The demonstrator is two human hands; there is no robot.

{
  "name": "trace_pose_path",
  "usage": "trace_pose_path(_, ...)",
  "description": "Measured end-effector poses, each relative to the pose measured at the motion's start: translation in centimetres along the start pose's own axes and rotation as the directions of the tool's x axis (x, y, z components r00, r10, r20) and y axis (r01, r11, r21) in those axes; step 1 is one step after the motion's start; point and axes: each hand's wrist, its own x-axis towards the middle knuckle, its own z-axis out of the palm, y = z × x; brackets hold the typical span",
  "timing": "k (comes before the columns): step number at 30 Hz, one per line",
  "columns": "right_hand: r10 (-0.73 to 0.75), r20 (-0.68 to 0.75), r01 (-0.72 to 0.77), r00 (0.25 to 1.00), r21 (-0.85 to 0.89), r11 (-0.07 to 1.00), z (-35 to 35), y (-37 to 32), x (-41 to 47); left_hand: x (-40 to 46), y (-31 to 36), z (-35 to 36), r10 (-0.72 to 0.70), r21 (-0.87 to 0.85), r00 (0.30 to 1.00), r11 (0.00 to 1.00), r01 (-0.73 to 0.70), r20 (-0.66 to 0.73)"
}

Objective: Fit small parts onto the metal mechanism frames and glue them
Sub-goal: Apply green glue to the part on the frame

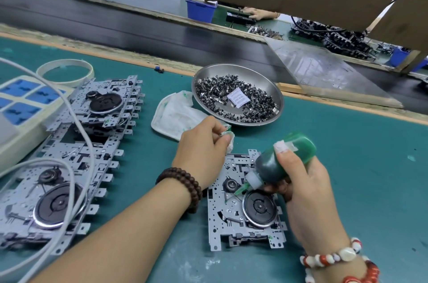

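A metal mechanism frame [234,220] with a black flywheel lies flat on the green mat between my hands. My right hand [308,190] grips a green glue bottle [282,162], tilted so that its nozzle touches the frame beside the small pulley. My left hand [203,148] rests at the frame's upper left corner and pinches a bit of white cloth [229,143] stained green. Behind it stands a steel dish [273,92] filled with several small dark parts and a paper slip.
Stacks of mechanism frames [92,134] lie in a row at the left, crossed by a white cable [78,125]. A white cloth [171,116], a tape ring [67,71] and a power strip [20,102] lie nearby. A black conveyor belt [139,27] runs behind the mat.
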Motion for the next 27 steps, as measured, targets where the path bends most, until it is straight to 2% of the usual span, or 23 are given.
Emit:
trace_pose_path(9, 0.008, -0.006, -0.008, 1.0, 0.028, 1.0, 0.0, 0.2, 0.1, 0.1, -0.1, 0.0, -0.004, 0.004, 1.0, 1.0, 0.004, 0.0)
trace_pose_path(16, -0.007, -0.025, 0.007, 1.0, -0.02, 1.0, 0.0, 0.1, 0.0, 0.1, -0.2, 0.1, 0.003, -0.008, 1.0, 1.0, -0.003, -0.006)
trace_pose_path(22, -0.185, -0.016, 0.177, 0.983, -0.213, 0.961, 0.7, -0.8, 0.1, 0.1, -0.1, 0.1, 0.008, 0.011, 1.0, 1.0, -0.008, -0.014)
trace_pose_path(27, -0.33, 0.081, 0.338, 0.941, -0.317, 0.886, 1.3, -1.8, 0.0, 0.1, -0.1, 0.1, 0.01, 0.01, 1.0, 1.0, -0.01, -0.005)
